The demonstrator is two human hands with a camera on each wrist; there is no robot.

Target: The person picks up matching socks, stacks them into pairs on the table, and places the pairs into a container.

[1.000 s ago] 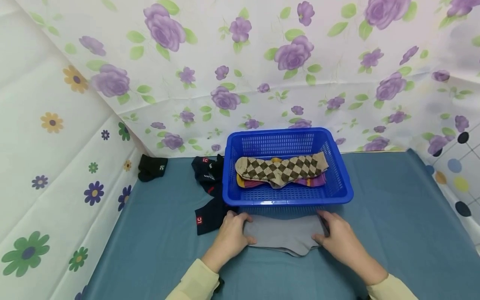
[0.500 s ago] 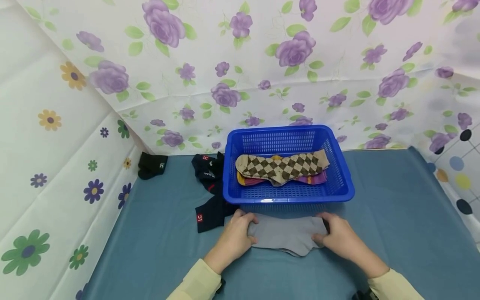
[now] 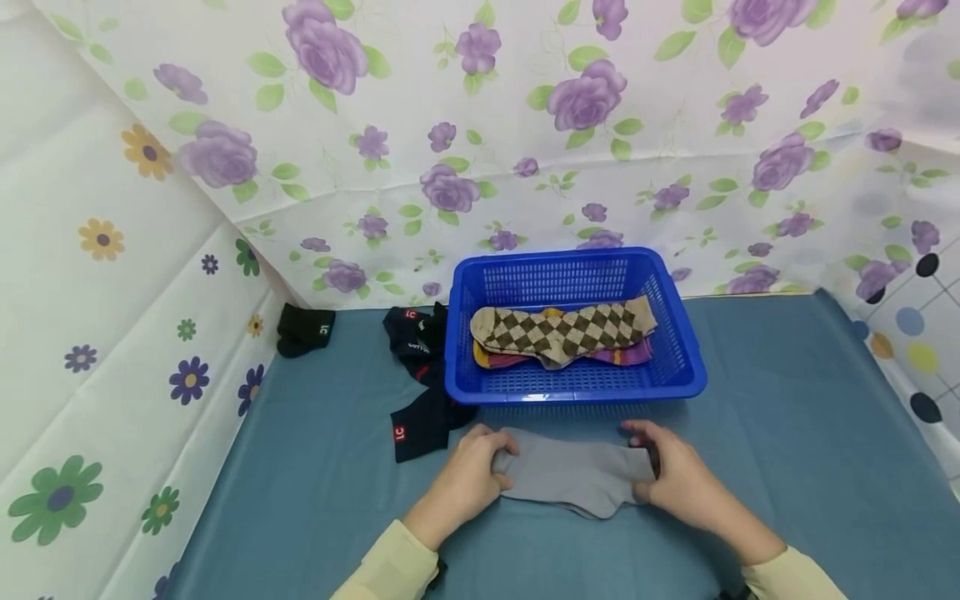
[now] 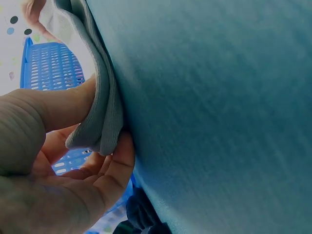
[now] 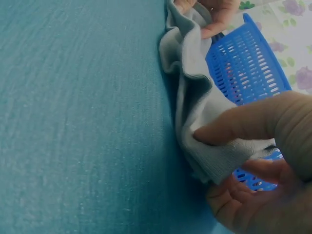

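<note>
In the head view a pair of grey socks (image 3: 566, 471) lies flat, one on the other, in front of the blue basket. My left hand (image 3: 467, 473) pinches the left end between thumb and fingers; the left wrist view shows the two layers (image 4: 100, 105) between them. At the cuff end on the right is my right hand (image 3: 675, 471), its thumb on the lower corner and its index finger raised beyond the upper edge. The right wrist view shows the thumb pressing into the grey fabric (image 5: 214, 151), with fingers curled at the cuff's edge.
Behind the grey socks stands the blue basket (image 3: 577, 398), holding argyle socks (image 3: 566, 335) on top of purple and yellow ones (image 3: 626, 355). Black socks (image 3: 420, 429) lie left of it, and another black sock (image 3: 303, 331) lies farther left. Floral sheets (image 3: 360, 167) hang behind.
The left hand and the left end of the grey socks have shifted slightly right. The right hand's index finger has lifted off the upper cuff corner, and its thumb has moved to the lower corner.
</note>
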